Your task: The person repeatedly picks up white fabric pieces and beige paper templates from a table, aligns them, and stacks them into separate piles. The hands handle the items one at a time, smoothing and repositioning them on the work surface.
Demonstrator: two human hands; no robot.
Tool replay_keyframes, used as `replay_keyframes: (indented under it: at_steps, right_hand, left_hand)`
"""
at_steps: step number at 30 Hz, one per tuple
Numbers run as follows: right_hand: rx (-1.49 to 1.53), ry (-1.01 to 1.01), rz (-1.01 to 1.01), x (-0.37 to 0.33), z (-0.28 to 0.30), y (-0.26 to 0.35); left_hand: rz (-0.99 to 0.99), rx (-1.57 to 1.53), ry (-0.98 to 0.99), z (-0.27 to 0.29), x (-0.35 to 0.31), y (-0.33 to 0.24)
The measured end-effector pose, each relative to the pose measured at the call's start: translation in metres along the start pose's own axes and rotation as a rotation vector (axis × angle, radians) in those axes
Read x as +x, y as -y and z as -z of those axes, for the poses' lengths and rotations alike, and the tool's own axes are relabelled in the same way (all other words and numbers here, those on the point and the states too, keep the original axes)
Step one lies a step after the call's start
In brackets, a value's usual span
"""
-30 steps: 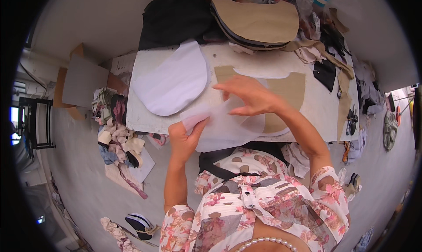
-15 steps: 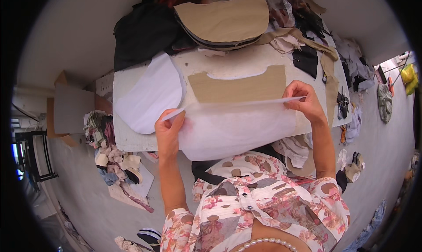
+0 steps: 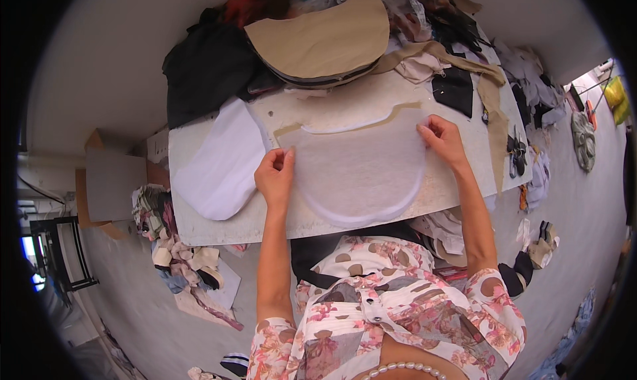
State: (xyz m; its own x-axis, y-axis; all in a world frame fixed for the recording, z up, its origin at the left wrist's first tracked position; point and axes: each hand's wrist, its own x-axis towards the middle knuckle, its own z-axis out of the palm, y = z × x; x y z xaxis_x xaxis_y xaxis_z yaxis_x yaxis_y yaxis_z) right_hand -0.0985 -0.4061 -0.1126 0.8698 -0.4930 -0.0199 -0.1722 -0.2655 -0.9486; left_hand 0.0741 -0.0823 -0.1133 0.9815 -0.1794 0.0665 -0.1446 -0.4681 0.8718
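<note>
A sheer white fabric piece (image 3: 358, 171) with a rounded near edge lies spread on the white table (image 3: 444, 184). Beneath it is a tan fabric piece (image 3: 403, 109), whose top strip shows past the curved, notched upper edge. At the sheer piece's left corner, my left hand (image 3: 274, 178) is closed, pinching its edge between thumb and fingers. My right hand (image 3: 443, 140) pinches the right corner. To the left of my left hand lies white curved fabric (image 3: 215, 164), possibly in layers.
A stack of tan curved pieces (image 3: 322, 38) sits at the far side beside black cloth (image 3: 209, 71). Dark-handled scissors (image 3: 517, 156) lie at the right edge, near a tan strip (image 3: 492, 108). Scraps (image 3: 192, 260) are heaped on the floor at left; a cardboard box (image 3: 113, 184) stands behind them.
Both hands have brought the sheer white piece away from me and down over the tan piece. Formerly held up with its edge taut, it now lies flat and covers most of the tan.
</note>
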Motion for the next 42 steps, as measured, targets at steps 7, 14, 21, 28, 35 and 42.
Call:
replay_keyframes:
  at_steps: [7, 14, 21, 28, 35, 42]
  right_hand:
    - [-0.427, -0.221, 0.079, 0.006, -0.018, 0.011]
    - [-0.533, -0.283, 0.115, 0.009, -0.021, 0.010]
    - [-0.589, -0.269, -0.029, 0.006, -0.021, 0.029]
    - [-0.954, -0.099, 0.434, -0.021, -0.046, 0.058]
    - [-0.997, 0.065, 0.390, -0.017, -0.061, 0.029]
    - [-0.671, -0.188, 0.589, 0.021, -0.067, 0.092]
  left_hand:
    - [-0.040, 0.234, -0.095, -0.009, 0.003, -0.011]
    - [-0.056, 0.251, -0.089, -0.010, 0.004, -0.012]
    - [-0.015, 0.248, -0.042, -0.003, 0.003, -0.015]
    - [-0.693, 0.625, 0.119, -0.010, -0.021, -0.039]
    - [-0.551, 0.683, 0.315, -0.019, -0.023, -0.018]
    - [-0.543, 0.436, 0.232, -0.014, -0.023, -0.018]
